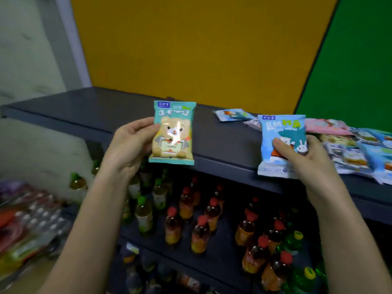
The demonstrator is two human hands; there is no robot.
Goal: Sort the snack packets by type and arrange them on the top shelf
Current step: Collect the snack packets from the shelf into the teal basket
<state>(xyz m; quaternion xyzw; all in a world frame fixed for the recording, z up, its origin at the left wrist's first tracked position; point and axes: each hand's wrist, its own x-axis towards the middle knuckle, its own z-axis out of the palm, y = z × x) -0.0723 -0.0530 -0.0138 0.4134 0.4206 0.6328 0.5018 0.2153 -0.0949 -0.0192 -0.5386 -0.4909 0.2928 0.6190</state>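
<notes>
A teal snack packet printed with a cartoon bear [172,133] is held upright over the front edge of the dark top shelf [101,109], toward the shelf's middle, pinched by its left side in a person's left hand [129,145], whose fingers [146,124] are clamped on it, thumb on the printed face and the rest behind. Further right along the same shelf edge, the right hand [301,153] grips a light blue packet showing a bear and a rabbit [282,143], its thumb laid across the front and its other fingers curled round the right side; the packet's lower seam hangs past the shelf's front edge. Whether either packet touches the shelf cannot be told. At the shelf's right end lies a loose heap of unsorted packets [356,153], mostly blue and white, with a pink packet [326,125] at its back. A small blue packet [231,115] lies flat near the shelf's rear edge. Below the top shelf stand red-capped bottles [200,234], green-capped bottles [144,215] and green bottles with yellow caps [297,240]. Behind the shelf rise a yellow panel [191,49] and a green panel [356,60].
</notes>
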